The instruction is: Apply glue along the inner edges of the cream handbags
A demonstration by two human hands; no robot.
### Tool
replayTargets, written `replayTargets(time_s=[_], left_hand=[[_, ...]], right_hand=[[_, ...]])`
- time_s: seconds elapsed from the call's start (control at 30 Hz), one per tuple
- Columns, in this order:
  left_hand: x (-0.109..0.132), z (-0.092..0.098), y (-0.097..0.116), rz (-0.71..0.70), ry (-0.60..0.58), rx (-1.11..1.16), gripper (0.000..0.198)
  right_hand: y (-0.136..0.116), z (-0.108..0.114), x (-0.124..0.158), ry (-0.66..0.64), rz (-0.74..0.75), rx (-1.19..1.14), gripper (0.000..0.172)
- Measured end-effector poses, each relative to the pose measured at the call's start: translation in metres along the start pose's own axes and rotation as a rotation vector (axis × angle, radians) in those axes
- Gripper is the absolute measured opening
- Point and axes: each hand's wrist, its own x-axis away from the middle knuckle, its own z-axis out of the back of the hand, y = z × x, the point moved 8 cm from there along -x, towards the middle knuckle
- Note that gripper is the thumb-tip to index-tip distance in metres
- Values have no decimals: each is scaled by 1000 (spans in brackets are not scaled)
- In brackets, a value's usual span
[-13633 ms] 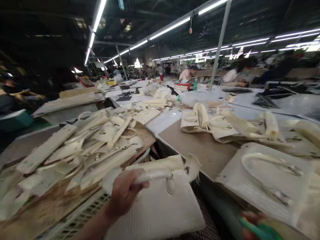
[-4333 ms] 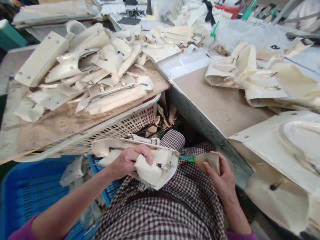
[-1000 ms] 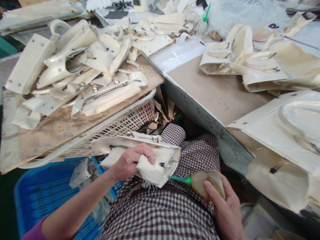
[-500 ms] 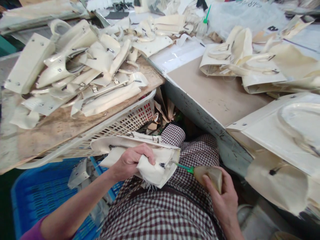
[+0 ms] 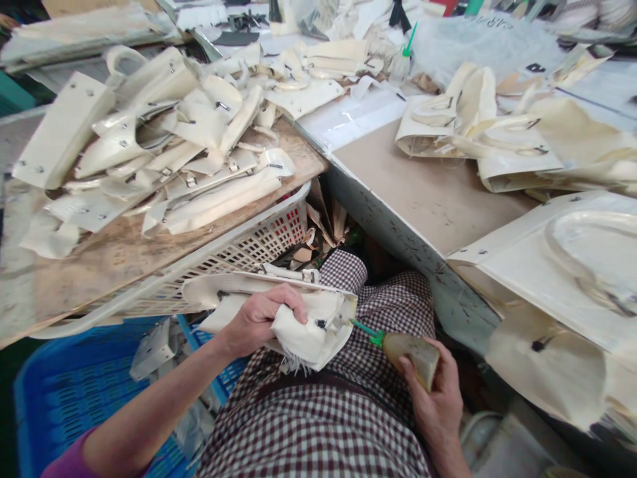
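My left hand is closed on a cream bag piece with a frayed fabric lining, held over my lap. My right hand grips a squeeze glue bottle with a green nozzle. The nozzle tip touches the right edge of the bag piece. A checked apron covers my lap below both hands.
A wooden board heaped with cream bag parts lies on a white mesh basket at left. A blue crate sits lower left. Finished cream bags lie on the brown worktable at right. Another green-tipped bottle stands far back.
My right hand swung the glue bottle up and left, bringing the green nozzle from below the bag piece to its right edge. The left hand kept its grip.
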Motion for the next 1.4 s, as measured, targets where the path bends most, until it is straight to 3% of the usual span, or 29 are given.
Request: replayTargets(time_s=[0.33,0.47,0.7,0.83,0.93,1.13,1.27,1.33,1.4], left_hand=[[-1,-2,2,1,-5,3,29],[-1,-2,1,3,-3,1,28],[0,-5,-1,15,-26,1,28],[2,-5,-2,13,-15,-22,24],[5,2,-3,17,85,-82,19],[15,25,-15,159,454,-261,12],[30,40,-25,328,679,-348,24],[34,46,-24,429,676,-483,28],[31,52,-20,515,584,-626,24]], right_hand=[[-6,13,-7,15,-242,-7,60],[-17,12,-21,39,-231,-45,63],[-32,-4,-43,-44,-93,58,64],[-30,-1,-43,-83,-181,39,64],[-28,4,-36,-49,-292,-123,59],[-35,-12,-16,-108,-362,-583,32],[-41,-23,-6,-124,-430,-822,34],[-49,-29,-4,-177,-443,-863,42],[-57,-33,-3,-198,-442,-890,47]])
